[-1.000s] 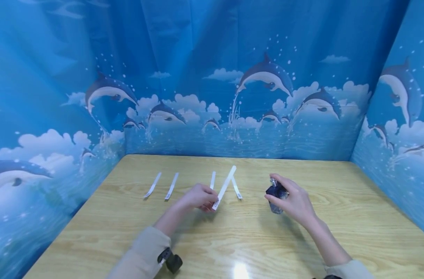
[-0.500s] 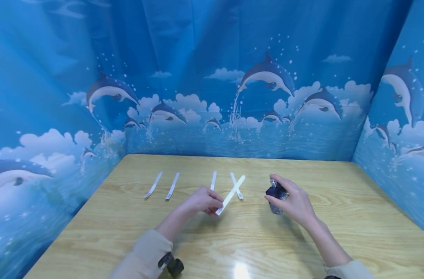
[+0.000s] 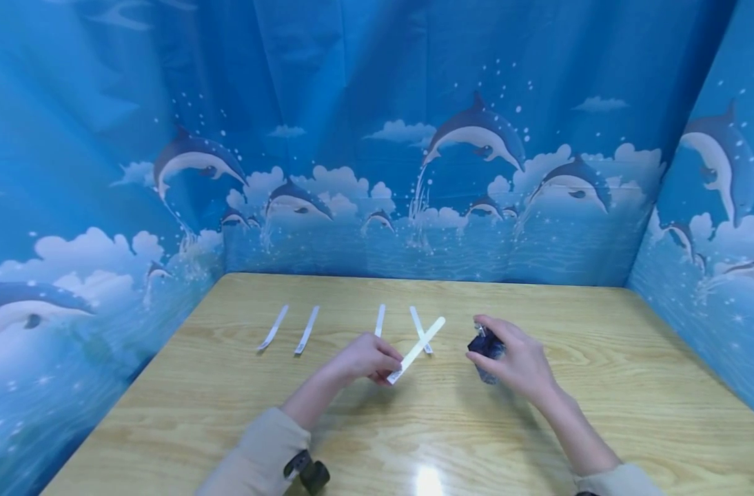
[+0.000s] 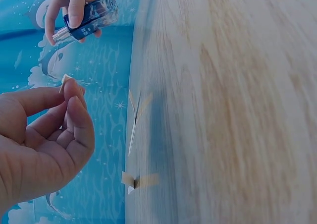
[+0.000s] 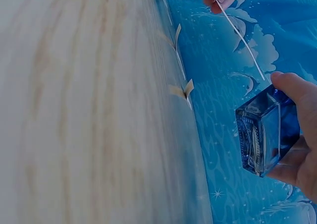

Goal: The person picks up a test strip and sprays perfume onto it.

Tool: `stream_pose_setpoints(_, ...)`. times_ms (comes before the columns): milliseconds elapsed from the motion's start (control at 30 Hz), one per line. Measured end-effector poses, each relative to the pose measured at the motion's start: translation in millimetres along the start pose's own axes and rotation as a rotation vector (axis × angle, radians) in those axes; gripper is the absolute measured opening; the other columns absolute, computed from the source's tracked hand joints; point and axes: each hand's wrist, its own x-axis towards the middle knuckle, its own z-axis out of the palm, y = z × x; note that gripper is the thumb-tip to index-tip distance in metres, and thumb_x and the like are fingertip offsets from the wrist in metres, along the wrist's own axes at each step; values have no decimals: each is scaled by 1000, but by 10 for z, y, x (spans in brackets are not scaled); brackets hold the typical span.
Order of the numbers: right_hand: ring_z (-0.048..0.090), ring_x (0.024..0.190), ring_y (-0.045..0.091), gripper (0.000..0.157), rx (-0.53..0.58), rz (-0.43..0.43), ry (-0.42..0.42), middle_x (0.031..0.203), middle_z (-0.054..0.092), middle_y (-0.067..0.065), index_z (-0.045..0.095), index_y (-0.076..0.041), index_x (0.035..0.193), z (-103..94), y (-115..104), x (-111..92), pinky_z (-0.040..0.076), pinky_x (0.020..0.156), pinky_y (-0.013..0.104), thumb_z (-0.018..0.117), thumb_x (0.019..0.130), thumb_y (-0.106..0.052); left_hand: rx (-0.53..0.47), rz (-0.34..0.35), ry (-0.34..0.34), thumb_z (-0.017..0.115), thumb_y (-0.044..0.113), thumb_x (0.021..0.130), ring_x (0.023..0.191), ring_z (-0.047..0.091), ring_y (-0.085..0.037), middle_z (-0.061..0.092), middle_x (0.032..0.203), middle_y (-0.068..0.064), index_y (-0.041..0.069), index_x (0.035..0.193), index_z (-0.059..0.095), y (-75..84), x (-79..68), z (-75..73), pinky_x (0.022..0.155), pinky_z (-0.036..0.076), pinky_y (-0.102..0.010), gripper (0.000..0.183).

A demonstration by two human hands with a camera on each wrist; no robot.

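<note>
My left hand (image 3: 366, 355) pinches a white perfume test strip (image 3: 418, 349) near its printed lower end; the free end slants up and to the right. In the right wrist view the strip (image 5: 241, 37) appears edge-on, its far tip close to the bottle's top. A dark blue glass perfume bottle (image 3: 487, 346) is in my right hand (image 3: 524, 359), held above the table. The index finger lies at the silver spray nozzle (image 3: 480, 328) and the thumb is against the bottle's side. The left wrist view shows the bottle (image 4: 96, 17) tilted.
Several more test strips lie spread on the wooden table (image 3: 538, 441): two at the left, including one strip (image 3: 307, 331), a strip (image 3: 380, 319) behind my left hand, and another strip (image 3: 416, 321) partly covered by the held one. A dolphin-print curtain (image 3: 377, 138) surrounds the table's back and sides.
My left hand has moved right and slightly nearer, and the strip has tipped further toward the bottle. My right hand has shifted a little left with the bottle.
</note>
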Motion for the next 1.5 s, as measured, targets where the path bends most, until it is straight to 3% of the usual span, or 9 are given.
stream_pose_setpoints(267,63,91,29,58,-34,-78,44,105,64,11,59,-8,117,8,-18,11,55,63,43,83,66,-22,15,-2,1,63,-2,80,59,60,-13,65,72,-10,-10,98,65,1,15,11,59,57,-29,20)
stream_pose_setpoints(500,64,86,26,56,-35,-101,52,101,64,10,60,-8,114,8,-12,11,55,59,38,83,65,-21,22,4,5,63,-2,80,59,60,-14,65,73,-11,-10,98,65,17,-2,32,60,57,-32,20)
stream_pose_setpoints(733,64,80,24,54,-55,-109,52,98,64,9,61,-8,112,1,-19,23,54,54,36,84,65,-22,24,-3,0,63,-2,80,58,60,-13,65,72,-10,-10,98,65,-6,28,7,57,56,-28,20)
stream_pose_setpoints(1167,58,102,35,55,6,69,16,116,61,15,58,-10,121,-44,-26,15,52,72,52,80,71,-20,30,-18,14,62,-2,80,59,59,-13,65,72,-11,-10,98,66,-5,5,-10,58,57,-29,20)
stream_pose_setpoints(1500,58,102,34,57,3,59,22,116,60,15,57,-9,122,-52,-10,11,53,71,51,80,71,-19,43,-13,22,63,-2,81,59,60,-13,65,72,-10,-9,97,66,-8,4,-5,58,56,-29,19)
